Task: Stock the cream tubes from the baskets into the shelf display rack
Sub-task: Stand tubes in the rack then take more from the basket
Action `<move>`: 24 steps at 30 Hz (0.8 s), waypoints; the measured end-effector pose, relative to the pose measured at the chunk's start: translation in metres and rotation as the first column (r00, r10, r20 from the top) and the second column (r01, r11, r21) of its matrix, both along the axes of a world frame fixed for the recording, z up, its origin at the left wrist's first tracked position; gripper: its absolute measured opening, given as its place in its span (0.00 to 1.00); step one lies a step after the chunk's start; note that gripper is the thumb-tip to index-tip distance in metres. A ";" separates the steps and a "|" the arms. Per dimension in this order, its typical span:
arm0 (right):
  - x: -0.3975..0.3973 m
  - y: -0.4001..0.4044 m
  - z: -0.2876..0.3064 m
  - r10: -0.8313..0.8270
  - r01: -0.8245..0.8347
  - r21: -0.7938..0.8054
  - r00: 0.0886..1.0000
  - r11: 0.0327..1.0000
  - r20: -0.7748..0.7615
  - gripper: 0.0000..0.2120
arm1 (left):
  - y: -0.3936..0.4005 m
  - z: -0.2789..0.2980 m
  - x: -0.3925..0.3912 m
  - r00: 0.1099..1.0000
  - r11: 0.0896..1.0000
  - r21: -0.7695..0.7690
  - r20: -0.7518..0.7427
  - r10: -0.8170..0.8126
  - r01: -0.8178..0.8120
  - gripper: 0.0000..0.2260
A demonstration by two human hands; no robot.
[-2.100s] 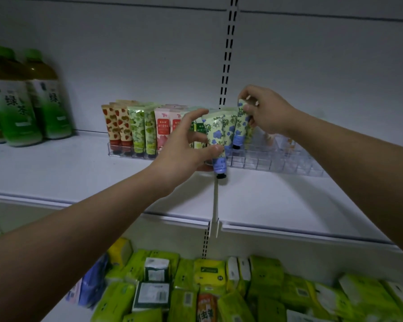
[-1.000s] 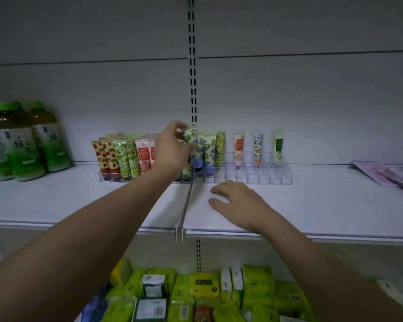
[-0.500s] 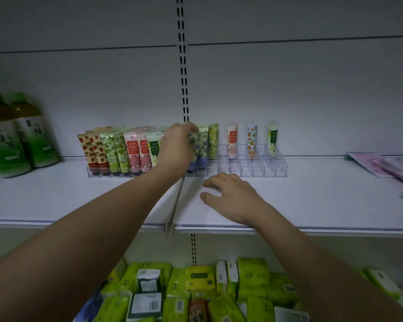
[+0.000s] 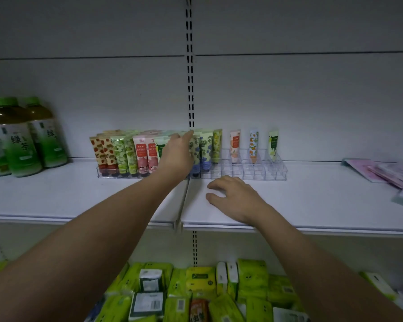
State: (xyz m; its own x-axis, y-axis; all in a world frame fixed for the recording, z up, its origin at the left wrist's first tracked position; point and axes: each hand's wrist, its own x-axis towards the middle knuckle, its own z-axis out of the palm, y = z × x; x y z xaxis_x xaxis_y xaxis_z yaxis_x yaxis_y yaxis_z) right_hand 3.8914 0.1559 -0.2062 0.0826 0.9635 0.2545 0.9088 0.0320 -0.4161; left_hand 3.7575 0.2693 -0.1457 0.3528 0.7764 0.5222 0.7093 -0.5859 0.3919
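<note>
While the right hand (image 4: pixel 234 197) lies flat and empty on the shelf (image 4: pixel 312 201), the left hand's (image 4: pixel 176 156) fingers (image 4: pixel 184 137) touch the upright blue-flowered cream tube (image 4: pixel 197 152) just right of them; grip unclear.

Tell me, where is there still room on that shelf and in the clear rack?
Bare shelf lies between the right hand and pink packets. The rack has empty slots around three lone tubes; its left half, where the left hand is, is packed.

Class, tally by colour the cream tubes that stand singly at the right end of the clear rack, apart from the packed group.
Peach-pink tube: 1
Orange-patterned tube: 1
Green-and-white tube: 1
Total: 3
</note>
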 end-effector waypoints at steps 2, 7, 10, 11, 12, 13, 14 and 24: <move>-0.003 -0.005 0.002 -0.006 0.006 0.018 1.000 1.000 -0.016 0.18 | -0.011 -0.001 -0.008 1.000 0.999 -0.049 -0.011 -0.015 0.014 0.38; -0.016 -0.020 0.010 -0.061 0.069 0.176 0.997 0.982 -0.049 0.09 | -0.048 -0.002 -0.039 0.997 0.999 0.018 -0.067 -0.025 0.026 0.27; -0.030 -0.034 0.017 -0.046 0.094 0.199 0.972 0.975 -0.232 0.08 | -0.072 -0.006 -0.061 0.993 0.994 -0.002 -0.024 -0.114 0.114 0.20; -0.035 -0.040 0.020 -0.033 0.089 0.204 0.964 0.975 -0.265 0.08 | -0.081 -0.008 -0.070 0.991 0.991 -0.004 0.000 -0.135 0.135 0.18; -0.041 -0.048 0.022 -0.017 0.078 0.208 0.960 0.975 -0.281 0.08 | -0.091 -0.011 -0.080 0.989 0.989 -0.001 0.023 -0.148 0.149 0.16; -0.048 -0.058 0.024 0.000 0.065 0.206 0.953 0.976 -0.302 0.09 | -0.101 -0.015 -0.090 0.987 0.988 0.001 0.049 -0.155 0.155 0.14; -0.055 -0.068 0.025 0.015 0.056 0.200 0.941 0.978 -0.339 0.09 | -0.112 -0.020 -0.100 0.985 0.988 0.004 0.082 -0.152 0.153 0.12; -0.117 -0.106 -0.117 -0.050 -0.052 -0.175 0.845 0.983 -0.533 0.08 | -0.164 -0.210 -0.170 0.990 0.962 -0.261 0.135 -0.039 0.073 0.04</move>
State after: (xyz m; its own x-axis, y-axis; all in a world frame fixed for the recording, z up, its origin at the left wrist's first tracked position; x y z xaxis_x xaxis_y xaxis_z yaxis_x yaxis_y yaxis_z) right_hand 3.7747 0.0496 -0.3231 0.1552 0.9879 -0.0024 0.5444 -0.0876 -0.8342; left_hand 3.5872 0.1050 -0.3555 0.3438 0.8738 0.3439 0.6125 -0.4863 0.6232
